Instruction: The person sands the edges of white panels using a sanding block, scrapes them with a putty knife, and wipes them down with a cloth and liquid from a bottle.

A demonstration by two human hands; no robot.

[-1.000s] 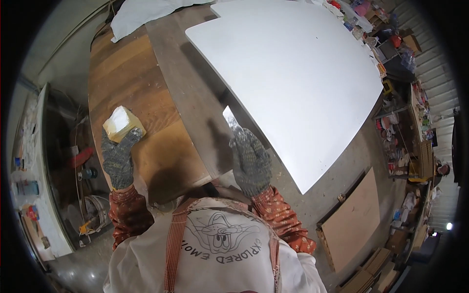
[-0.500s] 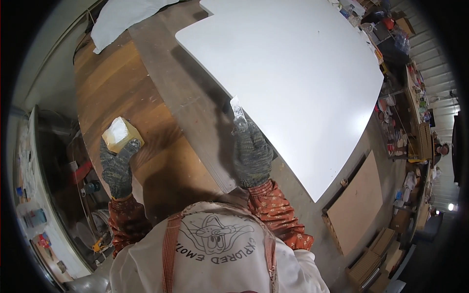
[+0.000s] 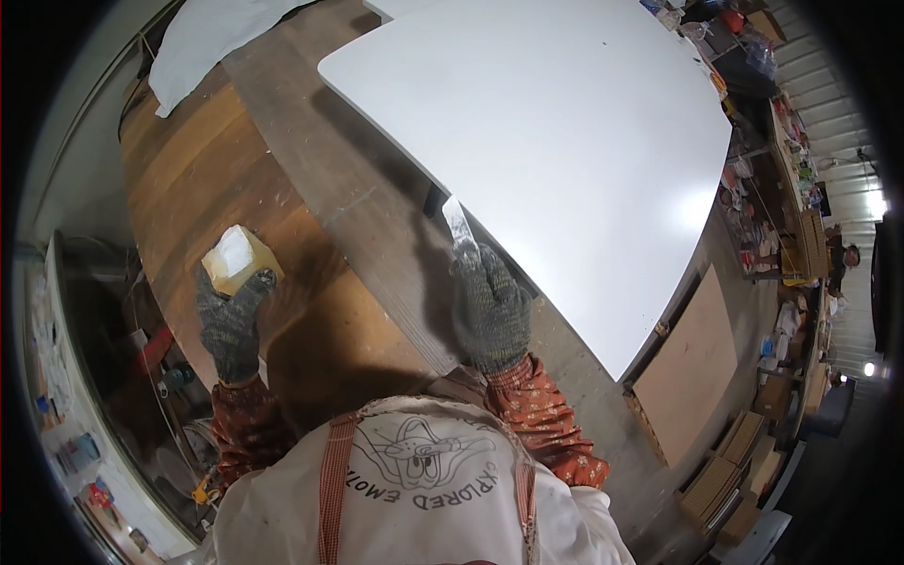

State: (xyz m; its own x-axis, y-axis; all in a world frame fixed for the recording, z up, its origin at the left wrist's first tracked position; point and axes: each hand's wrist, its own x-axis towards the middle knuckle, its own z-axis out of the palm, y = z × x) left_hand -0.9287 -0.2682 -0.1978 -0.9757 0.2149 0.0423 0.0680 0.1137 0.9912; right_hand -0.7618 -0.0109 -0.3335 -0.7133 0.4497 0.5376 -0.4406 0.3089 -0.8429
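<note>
My left hand [image 3: 232, 325], in a dark knitted glove, is closed around a yellowish block [image 3: 261, 257] with white paste [image 3: 234, 250] on its upper face. It holds the block above the brown wooden surface. My right hand [image 3: 492, 309], gloved the same way, grips a putty knife [image 3: 458, 224]. White paste smears the knife's blade, which points away from me beside the near left edge of a large white panel [image 3: 556, 169]. Whether the blade touches that edge I cannot tell. The knife's handle is hidden in my glove.
A wood-patterned surface [image 3: 188, 179] lies left, beside a grey-brown strip of floor. White cloth or sheeting [image 3: 202, 42] is at the far left. A tan board [image 3: 686, 367] and stacked brown cartons [image 3: 720, 471] stand right. Another person [image 3: 841, 256] is at the far right.
The view has shifted slightly, so the panel sits further left. My right hand and the knife have drawn a little nearer to me, showing more of the blade. Both hands keep their grips.
</note>
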